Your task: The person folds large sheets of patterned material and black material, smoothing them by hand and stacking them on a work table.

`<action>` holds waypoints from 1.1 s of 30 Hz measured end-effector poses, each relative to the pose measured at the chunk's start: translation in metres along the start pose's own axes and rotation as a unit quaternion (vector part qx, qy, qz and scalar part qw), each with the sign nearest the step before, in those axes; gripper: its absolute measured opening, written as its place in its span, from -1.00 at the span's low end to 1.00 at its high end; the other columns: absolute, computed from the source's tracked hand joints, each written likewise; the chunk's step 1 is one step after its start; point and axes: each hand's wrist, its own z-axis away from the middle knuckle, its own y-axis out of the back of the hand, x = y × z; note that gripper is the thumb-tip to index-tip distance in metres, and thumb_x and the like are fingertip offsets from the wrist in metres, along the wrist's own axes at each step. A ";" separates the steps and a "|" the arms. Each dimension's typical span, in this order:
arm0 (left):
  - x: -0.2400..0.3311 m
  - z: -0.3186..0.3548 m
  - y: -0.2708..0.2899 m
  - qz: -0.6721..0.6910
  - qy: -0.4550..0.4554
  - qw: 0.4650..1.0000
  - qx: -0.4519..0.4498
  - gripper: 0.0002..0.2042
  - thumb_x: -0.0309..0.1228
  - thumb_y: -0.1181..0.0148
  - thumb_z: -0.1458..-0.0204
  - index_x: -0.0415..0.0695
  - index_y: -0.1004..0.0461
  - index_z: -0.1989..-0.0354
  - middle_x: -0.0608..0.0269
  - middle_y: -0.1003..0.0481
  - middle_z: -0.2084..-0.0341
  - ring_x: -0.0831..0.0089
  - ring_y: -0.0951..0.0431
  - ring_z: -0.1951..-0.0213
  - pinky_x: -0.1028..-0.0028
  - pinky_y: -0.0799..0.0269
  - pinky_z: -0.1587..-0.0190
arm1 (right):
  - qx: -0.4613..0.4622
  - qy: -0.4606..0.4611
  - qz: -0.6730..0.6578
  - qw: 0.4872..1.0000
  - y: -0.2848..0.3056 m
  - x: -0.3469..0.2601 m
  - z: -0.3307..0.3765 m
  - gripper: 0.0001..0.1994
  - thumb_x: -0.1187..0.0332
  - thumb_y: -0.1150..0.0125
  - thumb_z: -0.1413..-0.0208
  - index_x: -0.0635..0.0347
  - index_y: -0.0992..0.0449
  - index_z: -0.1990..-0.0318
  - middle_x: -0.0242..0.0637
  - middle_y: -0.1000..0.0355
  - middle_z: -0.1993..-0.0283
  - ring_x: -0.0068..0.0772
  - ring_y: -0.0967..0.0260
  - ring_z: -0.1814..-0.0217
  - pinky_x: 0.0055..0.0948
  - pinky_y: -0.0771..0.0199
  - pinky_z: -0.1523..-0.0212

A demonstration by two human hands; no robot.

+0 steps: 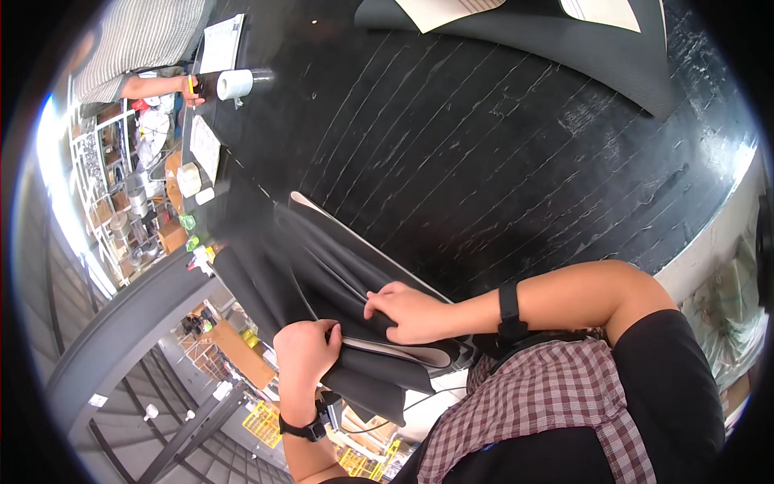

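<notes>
A stack of dark grey sheets [322,258] with pale undersides lies over the edge of a worn black table [500,161]. My left hand [309,348] is fisted around the lower edge of the stack and wears a black wrist strap. My right hand [407,310] lies across the top of the stack. Its fingers curl down between the layers near a pale sheet edge [403,348]. Another black band circles my right wrist. My plaid shirt fills the lower right.
Another person's hand [189,87] reaches in at the top left beside a white roll [235,83]. Papers [205,145] lie along the table's left edge. A large dark sheet [564,48] with white papers lies at the far side. Cluttered shelves [121,185] stand at the left.
</notes>
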 end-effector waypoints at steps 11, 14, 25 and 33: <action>0.003 0.003 -0.002 0.052 -0.033 0.997 0.053 -0.87 -0.36 -0.10 0.12 -0.05 -0.56 0.46 0.18 -0.45 0.69 0.22 -0.47 0.52 0.34 -0.36 0.40 | 0.053 -0.103 0.014 0.993 0.025 0.006 -0.011 -0.60 0.38 -0.05 0.16 0.26 -0.27 0.09 0.00 -0.23 0.01 -0.06 -0.16 -0.08 -0.28 -0.20 -0.07; 0.009 -0.003 0.004 0.131 -0.111 0.982 0.082 -0.85 -0.40 -0.11 0.11 -0.08 -0.53 0.34 0.17 -0.47 0.60 0.23 -0.47 0.43 0.34 -0.35 0.25 | 0.136 -0.099 0.018 0.986 0.035 0.020 -0.009 -0.60 0.37 -0.06 0.16 0.28 -0.27 0.10 0.01 -0.25 0.03 -0.06 -0.20 -0.04 -0.30 -0.22 -0.05; 0.044 0.055 -0.051 0.130 0.020 0.973 0.188 -0.57 -0.35 0.03 -0.01 -0.04 -0.26 -0.12 -0.08 0.05 -0.24 -0.05 0.08 -0.25 -0.06 -0.01 -0.12 | 0.106 -0.197 -0.287 0.932 0.124 0.019 0.117 -0.77 0.31 0.13 -0.17 0.12 -0.30 0.06 -0.31 -0.34 -0.05 -0.40 -0.34 -0.04 -0.46 -0.29 -0.02; 0.104 0.047 -0.119 0.386 0.140 0.863 0.293 -0.54 -0.30 0.33 -0.14 -0.06 -0.06 -0.24 0.03 0.23 -0.30 0.04 0.22 -0.31 -0.19 0.14 -0.13 | 0.408 -0.105 -0.041 0.906 0.192 -0.002 0.260 -0.81 0.42 0.01 -0.06 0.21 -0.38 0.16 -0.28 -0.42 0.11 -0.47 -0.40 0.14 -0.51 -0.37 0.11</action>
